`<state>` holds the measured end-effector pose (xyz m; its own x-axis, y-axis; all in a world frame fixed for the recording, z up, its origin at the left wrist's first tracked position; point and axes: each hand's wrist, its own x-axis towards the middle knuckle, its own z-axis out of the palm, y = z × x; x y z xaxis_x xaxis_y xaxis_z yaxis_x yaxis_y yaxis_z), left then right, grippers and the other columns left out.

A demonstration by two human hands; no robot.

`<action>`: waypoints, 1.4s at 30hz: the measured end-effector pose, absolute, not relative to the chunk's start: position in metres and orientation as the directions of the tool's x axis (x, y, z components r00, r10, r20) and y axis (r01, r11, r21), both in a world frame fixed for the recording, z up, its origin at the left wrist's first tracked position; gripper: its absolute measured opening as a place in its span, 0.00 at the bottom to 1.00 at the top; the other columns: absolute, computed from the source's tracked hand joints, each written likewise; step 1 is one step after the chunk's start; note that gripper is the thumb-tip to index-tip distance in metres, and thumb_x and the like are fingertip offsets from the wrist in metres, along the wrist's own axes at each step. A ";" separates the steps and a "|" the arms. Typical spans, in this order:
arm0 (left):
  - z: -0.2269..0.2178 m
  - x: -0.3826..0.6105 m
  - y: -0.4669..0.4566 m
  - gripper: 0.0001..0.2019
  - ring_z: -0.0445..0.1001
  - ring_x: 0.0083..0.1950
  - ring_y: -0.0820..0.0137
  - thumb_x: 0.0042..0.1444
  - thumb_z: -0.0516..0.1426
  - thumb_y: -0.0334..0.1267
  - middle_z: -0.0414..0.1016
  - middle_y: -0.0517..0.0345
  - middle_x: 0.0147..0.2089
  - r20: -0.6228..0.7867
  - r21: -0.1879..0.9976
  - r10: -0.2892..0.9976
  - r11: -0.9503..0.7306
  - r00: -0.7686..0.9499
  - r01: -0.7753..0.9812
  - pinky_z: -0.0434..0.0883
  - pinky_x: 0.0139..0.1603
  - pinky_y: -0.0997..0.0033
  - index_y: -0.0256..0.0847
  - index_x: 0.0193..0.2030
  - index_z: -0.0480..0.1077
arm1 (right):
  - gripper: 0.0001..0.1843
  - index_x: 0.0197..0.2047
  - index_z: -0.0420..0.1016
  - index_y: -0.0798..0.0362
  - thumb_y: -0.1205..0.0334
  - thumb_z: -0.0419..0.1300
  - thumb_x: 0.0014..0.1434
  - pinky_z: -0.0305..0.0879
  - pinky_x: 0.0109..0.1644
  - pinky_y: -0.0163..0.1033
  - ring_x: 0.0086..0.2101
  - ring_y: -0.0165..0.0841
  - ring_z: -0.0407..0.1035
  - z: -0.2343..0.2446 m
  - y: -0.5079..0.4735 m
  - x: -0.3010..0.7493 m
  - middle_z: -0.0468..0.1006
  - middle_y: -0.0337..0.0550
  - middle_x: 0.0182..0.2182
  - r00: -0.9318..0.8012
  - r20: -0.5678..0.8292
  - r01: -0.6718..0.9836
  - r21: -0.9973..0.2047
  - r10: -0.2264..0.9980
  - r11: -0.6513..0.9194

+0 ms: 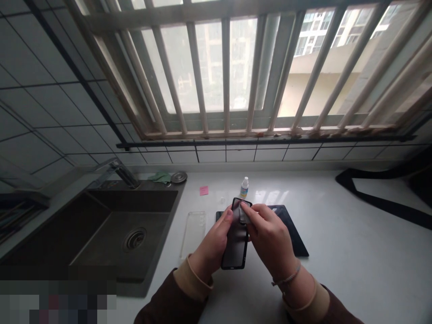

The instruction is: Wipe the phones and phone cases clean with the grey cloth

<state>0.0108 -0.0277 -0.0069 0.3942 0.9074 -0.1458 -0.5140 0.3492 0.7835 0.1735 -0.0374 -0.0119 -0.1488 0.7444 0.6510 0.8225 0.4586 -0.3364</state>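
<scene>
Bench point(337, 279) first: pale, glossy, with a flat black rectangular sheet point(295, 236) lying on it, partly hidden. Left hand point(214, 238) is wrapped around the side of a slim, black-rimmed, phone-shaped slab point(234, 249), holding it up over the bench (can't tell if that's a phone or just a cover). Clear plastic phone case point(193, 231) lies off to the left, and a small white bottle with a coloured label point(245, 186) stands just beyond. Smallest bit: a pale grey pad point(243, 216), pinched in the right hand point(272, 229) and pressed on the slab's upper end. Imo that's a wiping step; next move calls for a steady left grip and light, even pressure.
</scene>
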 end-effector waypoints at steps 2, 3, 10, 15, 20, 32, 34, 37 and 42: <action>-0.008 0.011 -0.027 0.26 0.78 0.63 0.52 0.71 0.59 0.53 0.76 0.44 0.67 -0.150 0.783 0.910 0.348 0.386 -0.516 0.77 0.63 0.52 0.45 0.71 0.71 | 0.24 0.64 0.76 0.52 0.73 0.53 0.70 0.73 0.46 0.45 0.40 0.41 0.75 -0.013 -0.037 0.174 0.80 0.52 0.45 -0.146 0.639 0.850 -0.310 0.755 0.426; -0.009 0.010 -0.027 0.27 0.78 0.62 0.52 0.70 0.59 0.53 0.76 0.44 0.67 -0.149 0.780 0.912 0.346 0.383 -0.521 0.76 0.63 0.51 0.45 0.71 0.70 | 0.23 0.64 0.76 0.53 0.73 0.54 0.69 0.73 0.46 0.46 0.39 0.41 0.75 -0.013 -0.036 0.174 0.80 0.52 0.45 -0.139 0.628 0.864 -0.301 0.766 0.404; -0.013 0.012 -0.025 0.25 0.67 0.75 0.55 0.69 0.62 0.51 0.73 0.48 0.71 -0.108 0.787 0.947 0.268 0.303 -0.556 0.61 0.77 0.56 0.47 0.69 0.73 | 0.24 0.63 0.75 0.57 0.72 0.56 0.66 0.74 0.48 0.47 0.42 0.45 0.76 -0.014 -0.036 0.170 0.80 0.53 0.44 -0.149 0.514 0.859 -0.356 0.845 0.368; -0.014 0.012 -0.024 0.27 0.75 0.68 0.54 0.69 0.62 0.53 0.79 0.45 0.63 -0.109 0.765 0.973 0.213 0.204 -0.607 0.64 0.74 0.53 0.43 0.68 0.73 | 0.21 0.57 0.80 0.54 0.73 0.59 0.63 0.74 0.47 0.43 0.41 0.41 0.78 -0.011 -0.042 0.162 0.81 0.48 0.43 -0.141 0.432 0.763 -0.526 0.891 0.376; -0.006 0.003 -0.016 0.29 0.83 0.50 0.59 0.71 0.56 0.58 0.82 0.39 0.57 -0.228 0.696 0.967 0.242 0.111 -0.676 0.79 0.55 0.59 0.33 0.62 0.77 | 0.14 0.46 0.84 0.50 0.72 0.62 0.60 0.72 0.44 0.41 0.39 0.40 0.78 -0.009 -0.048 0.154 0.81 0.44 0.39 -0.253 0.340 0.696 -0.586 0.906 0.414; 0.009 -0.007 -0.009 0.27 0.85 0.41 0.57 0.74 0.51 0.52 0.84 0.33 0.48 -0.368 0.662 0.913 0.391 0.177 -0.639 0.81 0.45 0.60 0.27 0.58 0.76 | 0.18 0.51 0.84 0.50 0.48 0.60 0.70 0.72 0.38 0.40 0.35 0.37 0.75 -0.014 -0.035 0.164 0.84 0.45 0.40 0.093 0.094 -0.063 -0.993 0.991 0.100; 0.007 -0.006 -0.013 0.22 0.86 0.39 0.56 0.73 0.55 0.48 0.85 0.35 0.45 -0.352 0.721 0.911 0.411 0.216 -0.557 0.81 0.40 0.60 0.31 0.60 0.74 | 0.22 0.56 0.83 0.50 0.44 0.62 0.69 0.75 0.42 0.42 0.39 0.38 0.77 -0.021 -0.029 0.168 0.85 0.47 0.45 0.227 0.030 -0.181 -0.981 0.973 0.072; 0.002 -0.003 -0.018 0.17 0.85 0.34 0.57 0.70 0.58 0.46 0.85 0.39 0.41 -0.337 0.775 0.879 0.462 0.337 -0.432 0.80 0.33 0.64 0.36 0.57 0.73 | 0.24 0.61 0.80 0.48 0.44 0.62 0.70 0.78 0.50 0.47 0.49 0.43 0.78 -0.024 -0.025 0.172 0.84 0.49 0.54 0.311 0.070 -0.134 -0.984 0.948 0.117; -0.002 0.000 -0.022 0.12 0.82 0.29 0.62 0.69 0.59 0.44 0.83 0.47 0.36 -0.341 0.807 0.870 0.465 0.356 -0.363 0.80 0.29 0.64 0.38 0.51 0.72 | 0.17 0.60 0.82 0.45 0.57 0.58 0.73 0.73 0.65 0.52 0.58 0.43 0.76 -0.014 -0.031 0.172 0.83 0.46 0.57 0.200 0.413 0.290 -0.891 0.889 0.349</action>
<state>-0.0002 -0.0217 -0.0018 0.3560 0.8700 -0.3412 -0.3629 0.4651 0.8074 0.1723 -0.0311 -0.0141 0.1999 0.8886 0.4128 0.2903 0.3486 -0.8912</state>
